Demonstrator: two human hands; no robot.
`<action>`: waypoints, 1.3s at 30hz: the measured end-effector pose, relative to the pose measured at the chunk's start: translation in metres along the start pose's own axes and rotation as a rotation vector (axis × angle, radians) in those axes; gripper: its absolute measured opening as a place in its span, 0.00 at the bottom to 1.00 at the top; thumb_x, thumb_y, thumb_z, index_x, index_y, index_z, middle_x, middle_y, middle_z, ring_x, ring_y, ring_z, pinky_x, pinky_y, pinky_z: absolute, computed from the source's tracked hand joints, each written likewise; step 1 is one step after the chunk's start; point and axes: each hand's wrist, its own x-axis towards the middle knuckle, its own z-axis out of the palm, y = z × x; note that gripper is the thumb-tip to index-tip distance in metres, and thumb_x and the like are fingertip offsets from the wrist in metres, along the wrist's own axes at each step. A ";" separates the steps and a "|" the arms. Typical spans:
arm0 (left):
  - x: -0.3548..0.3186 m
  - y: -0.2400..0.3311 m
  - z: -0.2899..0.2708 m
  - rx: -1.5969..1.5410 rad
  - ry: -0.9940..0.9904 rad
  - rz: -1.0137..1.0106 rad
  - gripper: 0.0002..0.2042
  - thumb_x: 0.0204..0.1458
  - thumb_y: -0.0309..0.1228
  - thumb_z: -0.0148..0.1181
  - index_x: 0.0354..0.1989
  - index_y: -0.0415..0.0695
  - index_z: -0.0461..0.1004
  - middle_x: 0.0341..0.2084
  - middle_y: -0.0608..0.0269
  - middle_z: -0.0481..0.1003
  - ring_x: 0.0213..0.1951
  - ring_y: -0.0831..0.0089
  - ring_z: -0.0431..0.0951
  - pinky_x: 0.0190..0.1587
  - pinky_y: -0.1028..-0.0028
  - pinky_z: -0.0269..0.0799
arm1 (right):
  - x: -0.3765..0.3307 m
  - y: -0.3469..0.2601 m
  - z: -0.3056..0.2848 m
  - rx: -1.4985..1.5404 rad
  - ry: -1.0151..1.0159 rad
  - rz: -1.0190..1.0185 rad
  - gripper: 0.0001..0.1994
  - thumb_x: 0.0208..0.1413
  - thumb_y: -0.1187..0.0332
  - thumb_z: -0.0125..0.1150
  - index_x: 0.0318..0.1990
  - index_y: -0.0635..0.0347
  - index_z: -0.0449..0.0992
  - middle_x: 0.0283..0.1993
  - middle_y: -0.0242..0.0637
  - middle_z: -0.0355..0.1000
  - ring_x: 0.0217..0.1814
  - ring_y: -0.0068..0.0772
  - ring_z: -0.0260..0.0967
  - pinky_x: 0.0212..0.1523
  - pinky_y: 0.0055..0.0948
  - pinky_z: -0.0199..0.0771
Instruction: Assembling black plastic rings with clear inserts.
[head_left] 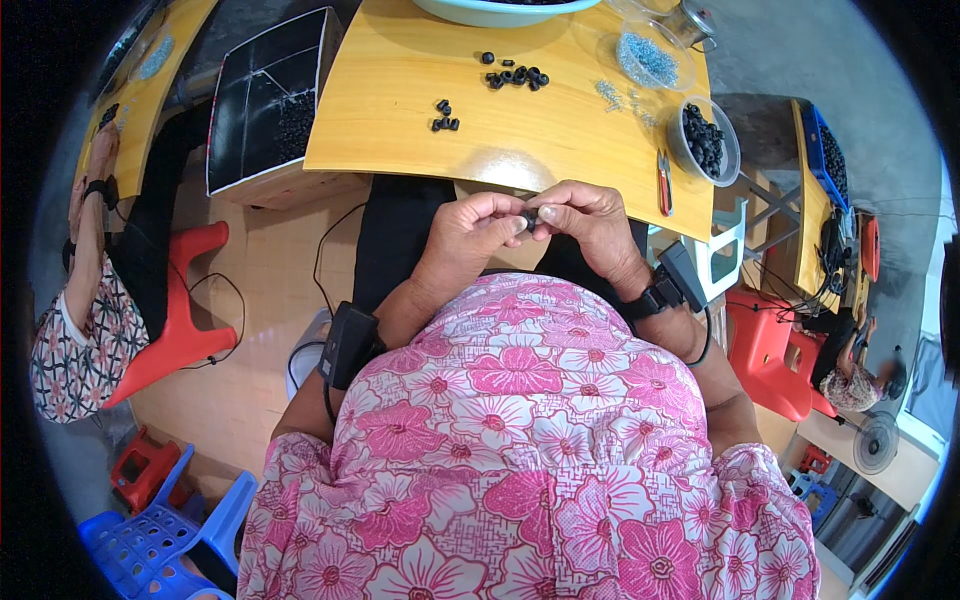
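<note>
Just off the near edge of the yellow table, my left hand point(470, 238) and my right hand point(592, 228) meet in front of my body. A small black piece point(530, 218) is pinched between the thumbs and fingertips of both; fingers partly hide it. Beyond them on the tabletop lie a small group of short black cylindrical pieces point(446, 124) and a larger group point(518, 76) farther back. To the right, red-handled snips point(665, 184) rest beside a clear tub point(735, 165) of black pieces.
A clear bowl point(690, 72) of small bluish-clear pieces stands at the back right, with loose ones point(608, 95) nearby. A pale basin point(500, 14) sits at the far edge. Left of the table is a black-lined box point(262, 60). Another person point(90, 310) sits at far left.
</note>
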 end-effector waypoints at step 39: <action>0.003 -0.004 -0.001 0.055 0.053 0.214 0.10 0.53 0.22 0.61 0.44 0.36 0.77 0.36 0.66 0.73 0.39 0.79 0.71 0.43 0.78 0.67 | 0.006 0.014 -0.003 0.450 -0.238 0.289 0.15 0.62 0.60 0.57 0.43 0.65 0.74 0.35 0.34 0.75 0.30 0.21 0.72 0.41 0.31 0.80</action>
